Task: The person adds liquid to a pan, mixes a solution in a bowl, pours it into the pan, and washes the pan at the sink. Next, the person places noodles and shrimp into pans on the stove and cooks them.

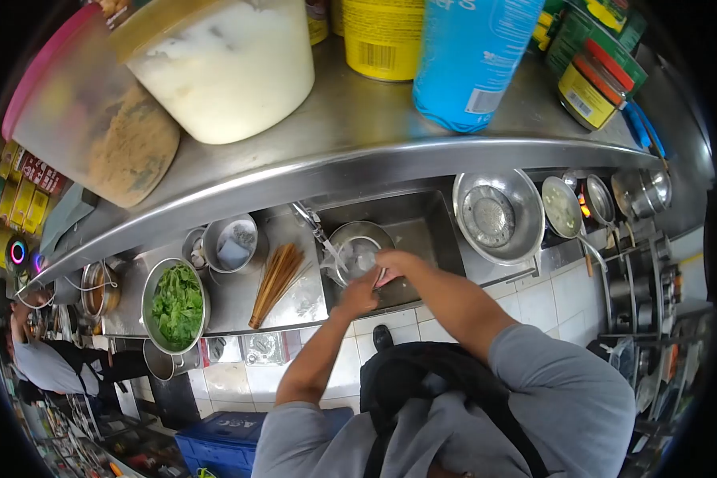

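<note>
Over the steel sink point(430, 219), my left hand point(359, 295) and my right hand point(393, 264) come close together. The fingers of my left hand are closed near a shiny edge between the hands, mostly covered by them. My right hand is closed just above it, beside a wet, shiny metal vessel point(346, 261) whose kind I cannot make out. Water runs from the faucet point(307, 217) into that spot. A round metal bowl point(380, 233) sits in the sink directly behind my hands.
Left of the sink lie a bundle of thin wooden sticks point(276, 283), a steel pot point(235, 243) and a colander of leafy greens point(177, 307). A large metal basin point(498, 215) and pans point(562, 207) are on the right. Tubs line the overhead shelf point(342, 127). A person point(44, 362) stands far left.
</note>
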